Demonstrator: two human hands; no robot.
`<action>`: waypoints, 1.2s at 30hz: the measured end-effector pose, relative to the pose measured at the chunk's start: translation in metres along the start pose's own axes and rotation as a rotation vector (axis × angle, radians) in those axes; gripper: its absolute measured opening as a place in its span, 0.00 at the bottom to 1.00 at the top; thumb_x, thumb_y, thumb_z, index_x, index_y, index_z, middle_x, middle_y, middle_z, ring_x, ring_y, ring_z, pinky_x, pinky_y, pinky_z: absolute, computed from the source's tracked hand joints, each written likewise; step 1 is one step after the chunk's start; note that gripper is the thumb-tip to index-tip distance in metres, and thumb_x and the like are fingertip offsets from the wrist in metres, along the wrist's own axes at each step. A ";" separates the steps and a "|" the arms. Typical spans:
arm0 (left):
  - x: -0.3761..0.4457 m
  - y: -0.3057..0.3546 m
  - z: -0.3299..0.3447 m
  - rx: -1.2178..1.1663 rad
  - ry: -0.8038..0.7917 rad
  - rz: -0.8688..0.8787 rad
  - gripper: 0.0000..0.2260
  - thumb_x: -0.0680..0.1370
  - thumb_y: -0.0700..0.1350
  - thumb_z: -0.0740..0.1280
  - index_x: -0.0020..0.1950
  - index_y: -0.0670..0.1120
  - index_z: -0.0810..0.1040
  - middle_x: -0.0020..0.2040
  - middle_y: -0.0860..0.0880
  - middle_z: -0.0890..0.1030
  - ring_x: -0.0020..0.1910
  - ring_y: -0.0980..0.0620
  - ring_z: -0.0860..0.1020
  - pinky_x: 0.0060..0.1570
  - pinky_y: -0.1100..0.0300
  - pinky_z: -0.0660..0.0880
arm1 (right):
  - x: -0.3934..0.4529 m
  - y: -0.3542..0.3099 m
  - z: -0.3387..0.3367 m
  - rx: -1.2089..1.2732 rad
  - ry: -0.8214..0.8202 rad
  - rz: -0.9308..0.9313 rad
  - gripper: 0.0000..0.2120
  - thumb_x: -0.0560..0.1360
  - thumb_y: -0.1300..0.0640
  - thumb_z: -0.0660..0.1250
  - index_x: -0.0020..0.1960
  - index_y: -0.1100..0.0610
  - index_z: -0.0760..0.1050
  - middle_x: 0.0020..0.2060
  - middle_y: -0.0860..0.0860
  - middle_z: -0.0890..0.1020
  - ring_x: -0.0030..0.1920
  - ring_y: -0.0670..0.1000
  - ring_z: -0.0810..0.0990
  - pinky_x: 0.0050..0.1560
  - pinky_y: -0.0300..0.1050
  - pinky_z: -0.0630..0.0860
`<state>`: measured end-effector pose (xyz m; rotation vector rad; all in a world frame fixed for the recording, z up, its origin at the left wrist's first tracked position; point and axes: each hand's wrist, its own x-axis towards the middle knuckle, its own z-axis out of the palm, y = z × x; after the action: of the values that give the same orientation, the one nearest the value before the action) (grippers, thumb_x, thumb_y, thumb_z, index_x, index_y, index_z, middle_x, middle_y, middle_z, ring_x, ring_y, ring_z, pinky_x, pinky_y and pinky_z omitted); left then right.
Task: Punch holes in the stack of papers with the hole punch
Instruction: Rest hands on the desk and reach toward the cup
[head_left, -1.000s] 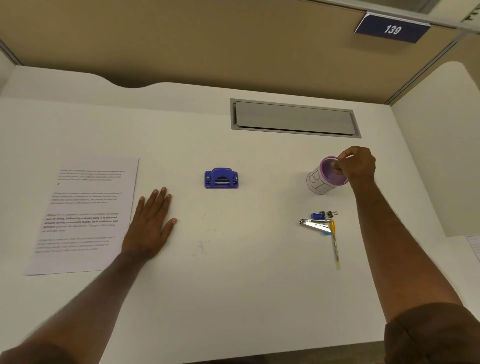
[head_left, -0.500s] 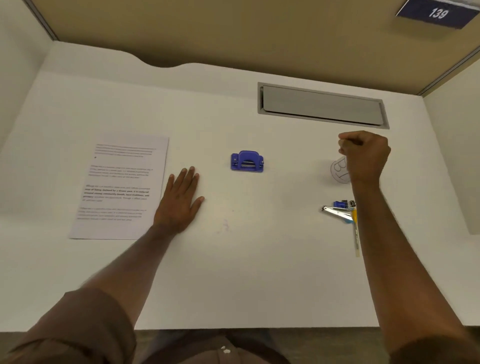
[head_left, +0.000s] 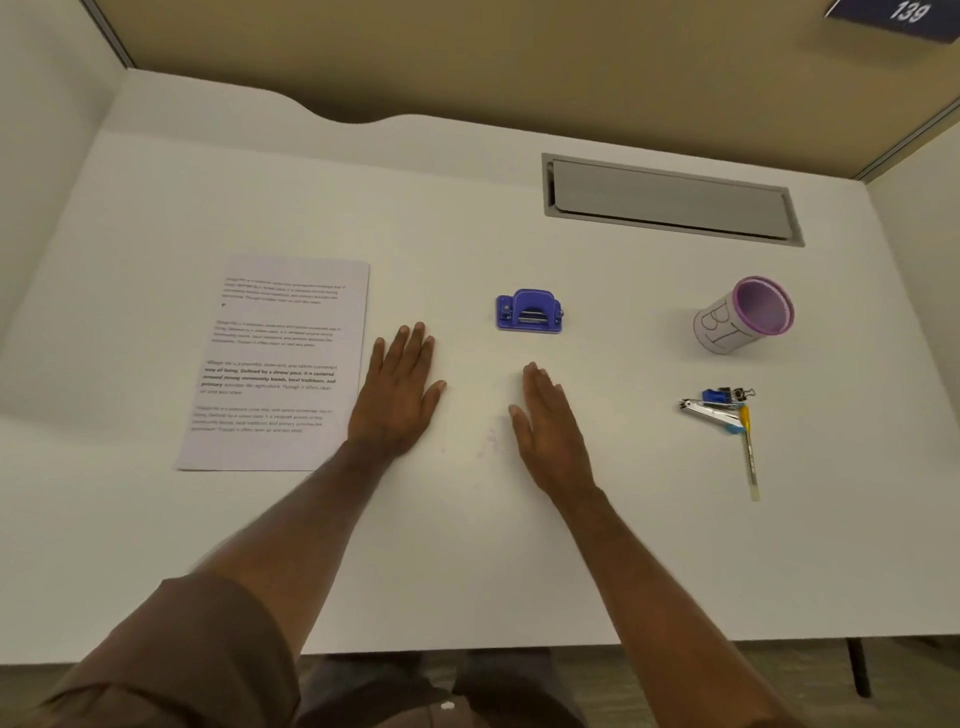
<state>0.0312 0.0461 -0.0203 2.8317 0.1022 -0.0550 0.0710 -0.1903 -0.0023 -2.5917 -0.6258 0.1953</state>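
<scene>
A stack of printed white papers lies flat on the left of the white desk. A small blue hole punch sits at the desk's middle, farther from me than both hands. My left hand rests palm down just right of the papers, fingers spread, holding nothing. My right hand lies flat below and slightly right of the punch, fingers together and extended, also holding nothing. Neither hand touches the punch or the papers.
A white cup with a purple rim stands at the right. Below it lie a binder clip, a metal clipper and a pen. A grey cable hatch is set into the desk's back. Partition walls enclose the desk.
My right hand has let go of the purple-rimmed cup and come left and down to rest flat on the desk near the left hand. The left hand stays put.
</scene>
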 end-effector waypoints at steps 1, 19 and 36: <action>0.000 0.000 0.000 0.002 0.004 0.000 0.31 0.82 0.57 0.42 0.82 0.41 0.54 0.83 0.43 0.51 0.82 0.44 0.49 0.80 0.43 0.46 | 0.001 0.001 0.005 -0.059 -0.003 -0.031 0.27 0.84 0.52 0.55 0.79 0.61 0.54 0.79 0.54 0.56 0.79 0.51 0.52 0.79 0.49 0.49; 0.001 0.000 0.003 0.042 -0.002 -0.010 0.30 0.83 0.57 0.45 0.82 0.42 0.52 0.83 0.44 0.50 0.82 0.44 0.48 0.80 0.42 0.48 | -0.034 -0.014 -0.007 0.735 -0.035 -0.004 0.19 0.82 0.59 0.53 0.66 0.59 0.78 0.64 0.53 0.81 0.66 0.52 0.78 0.64 0.50 0.75; -0.001 0.001 0.004 0.066 -0.011 -0.009 0.29 0.84 0.55 0.47 0.82 0.43 0.50 0.83 0.44 0.49 0.82 0.44 0.47 0.80 0.43 0.47 | 0.025 -0.023 -0.012 1.287 -0.067 0.536 0.26 0.80 0.61 0.44 0.54 0.72 0.79 0.50 0.67 0.84 0.52 0.63 0.85 0.57 0.54 0.81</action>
<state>0.0301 0.0439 -0.0237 2.8967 0.1120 -0.0779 0.0870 -0.1659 0.0185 -1.4168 0.2064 0.6117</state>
